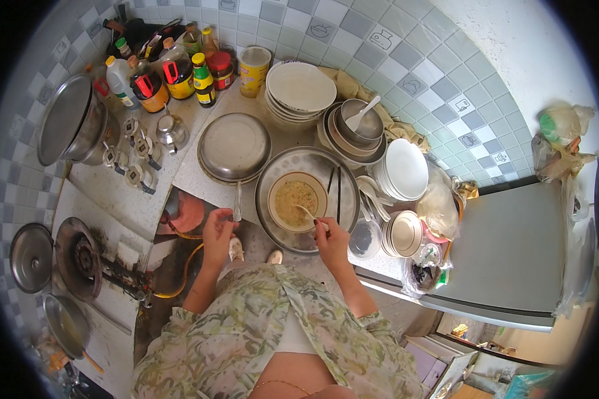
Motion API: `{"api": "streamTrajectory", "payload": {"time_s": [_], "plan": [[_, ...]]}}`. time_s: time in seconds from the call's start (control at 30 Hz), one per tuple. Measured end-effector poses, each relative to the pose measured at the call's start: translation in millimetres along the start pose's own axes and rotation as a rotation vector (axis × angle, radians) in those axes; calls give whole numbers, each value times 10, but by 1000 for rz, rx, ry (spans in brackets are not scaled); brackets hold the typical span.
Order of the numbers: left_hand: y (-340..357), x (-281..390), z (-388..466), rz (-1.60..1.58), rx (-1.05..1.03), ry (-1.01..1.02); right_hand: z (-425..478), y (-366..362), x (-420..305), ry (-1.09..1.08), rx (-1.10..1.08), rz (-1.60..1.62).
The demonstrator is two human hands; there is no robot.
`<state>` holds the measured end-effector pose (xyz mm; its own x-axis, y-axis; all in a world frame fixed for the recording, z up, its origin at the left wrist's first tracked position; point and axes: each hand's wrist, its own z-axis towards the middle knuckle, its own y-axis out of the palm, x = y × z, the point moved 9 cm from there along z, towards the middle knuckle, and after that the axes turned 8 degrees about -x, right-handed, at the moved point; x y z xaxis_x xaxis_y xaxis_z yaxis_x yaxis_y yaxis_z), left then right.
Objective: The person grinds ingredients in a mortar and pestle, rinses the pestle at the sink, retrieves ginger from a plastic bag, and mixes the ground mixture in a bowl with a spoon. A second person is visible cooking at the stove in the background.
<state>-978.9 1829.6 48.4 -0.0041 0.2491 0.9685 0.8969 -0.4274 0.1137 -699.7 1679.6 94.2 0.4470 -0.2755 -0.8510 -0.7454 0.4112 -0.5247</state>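
Observation:
My right hand (332, 240) grips a pale spoon (307, 210) whose far end is dipped in a yellowish mixture with small bits. This mixture fills a cream bowl (274, 215) with a brown rim, set on a large round metal tray (299, 243). Two black chopsticks (338, 194) rest on the tray, right of the bowl. My left hand (217, 234) is raised with its fingers loosely curled, close to the handle (238, 199) of a metal pan (234, 145). Whether the fingers touch the handle's end cannot be told.
Behind stand stacked plates (302, 87), metal bowls (362, 122) and sauce bottles (178, 75). White plates (406, 168), spoons (372, 192) and small bowls (405, 233) crowd the right side. Spice jars (140, 147) and a gas burner (83, 255) with a yellow hose (184, 279) are on the left.

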Motion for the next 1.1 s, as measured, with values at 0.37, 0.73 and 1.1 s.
{"api": "streamTrajectory", "payload": {"time_s": [0.37,0.73,1.1], "plan": [[42,-15,25,14,-30,40,47,11,-154,-105,-64,-146],[94,-17,51,-16,-48,30,49,23,-460,-257,-112,-393],[145,-37,44,2,-70,15,95,144,-518,-296,-136,-395]]}}
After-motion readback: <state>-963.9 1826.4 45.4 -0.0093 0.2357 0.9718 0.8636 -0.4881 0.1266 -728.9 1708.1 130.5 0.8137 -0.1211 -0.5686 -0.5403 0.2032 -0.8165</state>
